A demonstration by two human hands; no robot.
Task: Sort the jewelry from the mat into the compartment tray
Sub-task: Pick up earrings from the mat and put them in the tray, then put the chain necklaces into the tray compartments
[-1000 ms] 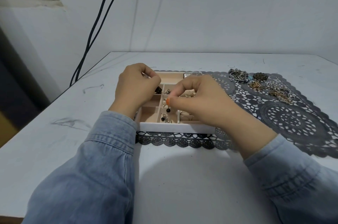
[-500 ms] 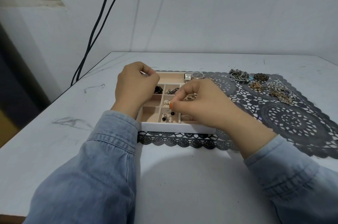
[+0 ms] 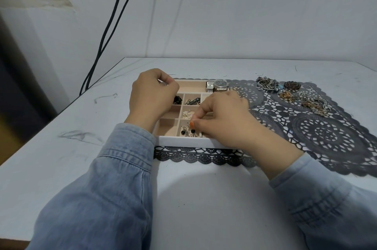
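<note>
Right hand [image 3: 222, 117] down at the tray's [image 3: 183, 141] front row

It has dropped from the middle compartment to the front one holding black beads [image 3: 183, 132], fingertips pinched together, on what I can't tell. Left hand [image 3: 153, 94] stays curled, pinching a thin pale piece [image 3: 160, 81]. Unsorted jewelry [image 3: 295, 94] waits on the mat [image 3: 326, 133], well apart.

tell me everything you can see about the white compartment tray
The shallow white rectangular tray with beige-lined compartments sits flat on the left end of the dark lace mat. Dividers split it into small cells, several holding jewellery; a silver wristwatch lies at its far right corner. The left hand covers its left edge, the right hand its right side.
</note>
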